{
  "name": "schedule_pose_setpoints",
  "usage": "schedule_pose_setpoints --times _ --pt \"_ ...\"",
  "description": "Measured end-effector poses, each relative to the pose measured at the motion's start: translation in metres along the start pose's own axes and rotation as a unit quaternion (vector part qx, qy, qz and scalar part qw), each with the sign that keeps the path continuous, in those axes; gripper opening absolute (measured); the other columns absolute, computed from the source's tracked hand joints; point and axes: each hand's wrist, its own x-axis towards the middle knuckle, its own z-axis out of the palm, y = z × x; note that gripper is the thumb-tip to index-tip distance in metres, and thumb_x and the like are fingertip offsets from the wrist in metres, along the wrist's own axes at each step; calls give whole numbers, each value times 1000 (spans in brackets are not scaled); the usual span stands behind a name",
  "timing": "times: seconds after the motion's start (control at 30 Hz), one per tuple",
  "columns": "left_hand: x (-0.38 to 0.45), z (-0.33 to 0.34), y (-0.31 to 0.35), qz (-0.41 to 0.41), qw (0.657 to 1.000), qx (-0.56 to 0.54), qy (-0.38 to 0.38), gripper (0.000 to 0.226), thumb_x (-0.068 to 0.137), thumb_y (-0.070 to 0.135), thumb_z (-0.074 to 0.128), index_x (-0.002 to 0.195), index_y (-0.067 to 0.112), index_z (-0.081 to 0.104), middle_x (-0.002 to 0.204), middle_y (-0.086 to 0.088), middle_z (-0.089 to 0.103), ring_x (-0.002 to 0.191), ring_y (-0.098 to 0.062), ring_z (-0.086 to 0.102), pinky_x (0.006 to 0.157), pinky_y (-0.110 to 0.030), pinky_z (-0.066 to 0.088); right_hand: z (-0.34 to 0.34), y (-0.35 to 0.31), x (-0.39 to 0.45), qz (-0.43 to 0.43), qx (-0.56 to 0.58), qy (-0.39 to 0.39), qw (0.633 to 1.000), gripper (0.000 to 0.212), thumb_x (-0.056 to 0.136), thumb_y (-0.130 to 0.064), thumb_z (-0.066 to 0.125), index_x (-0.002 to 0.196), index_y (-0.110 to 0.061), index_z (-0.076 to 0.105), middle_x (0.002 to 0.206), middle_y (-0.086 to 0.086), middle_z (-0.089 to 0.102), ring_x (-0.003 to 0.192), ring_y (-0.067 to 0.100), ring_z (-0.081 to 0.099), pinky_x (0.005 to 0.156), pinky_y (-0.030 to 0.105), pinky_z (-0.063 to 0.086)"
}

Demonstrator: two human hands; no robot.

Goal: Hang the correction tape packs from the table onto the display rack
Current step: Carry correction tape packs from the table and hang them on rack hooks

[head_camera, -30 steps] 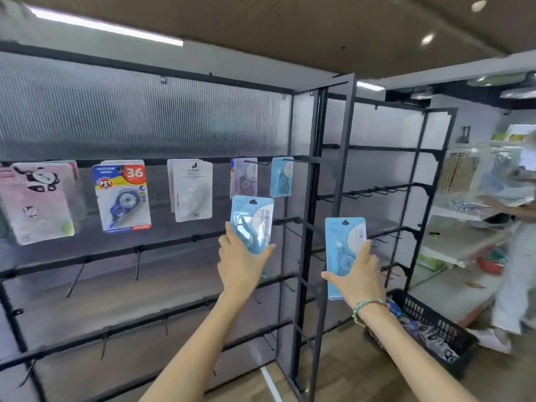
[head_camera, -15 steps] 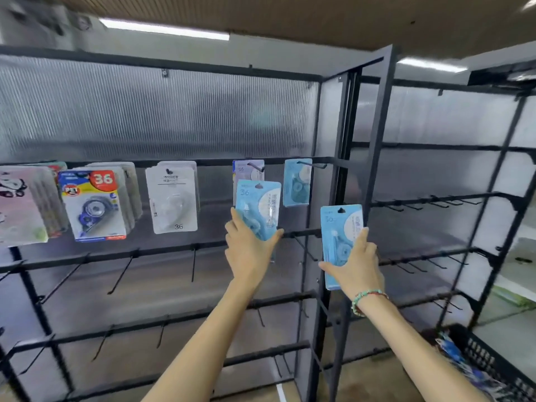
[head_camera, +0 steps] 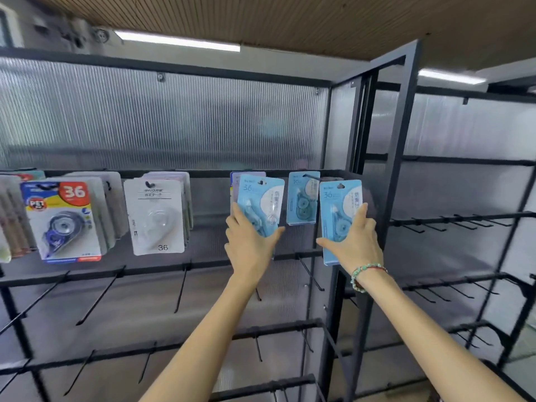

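My left hand (head_camera: 249,242) grips a light blue correction tape pack (head_camera: 261,204) by its lower part, raised up against the top rail of the black display rack (head_camera: 203,173), in front of a purple pack (head_camera: 235,181) hanging there. My right hand (head_camera: 352,242) holds a second light blue pack (head_camera: 338,216) upright just right of a blue pack (head_camera: 303,198) that hangs from a hook on the same rail. Whether either held pack touches a hook I cannot tell.
More packs hang on the top rail at the left: a white one (head_camera: 156,216), a blue-yellow "36" one (head_camera: 62,221) and pinkish ones (head_camera: 11,216). Bare hooks (head_camera: 100,297) jut from the lower rails. A second rack (head_camera: 464,219) with bare hooks stands at the right.
Both hands have lifted their packs up to the top rail, the right one moving closer to the hanging blue pack. The view has turned left and nearer to the rack.
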Motion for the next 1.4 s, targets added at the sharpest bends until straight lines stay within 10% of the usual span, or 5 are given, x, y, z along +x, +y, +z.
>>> schedule_pose_setpoints --times 1.4 --pt "96 94 -26 -78 993 -28 86 119 71 43 82 153 11 2 153 -14 25 137 -33 33 103 -57 41 115 -3 143 -15 53 -43 998 120 69 -41 82 150 -11 -2 133 14 35 119 28 45 86 40 51"
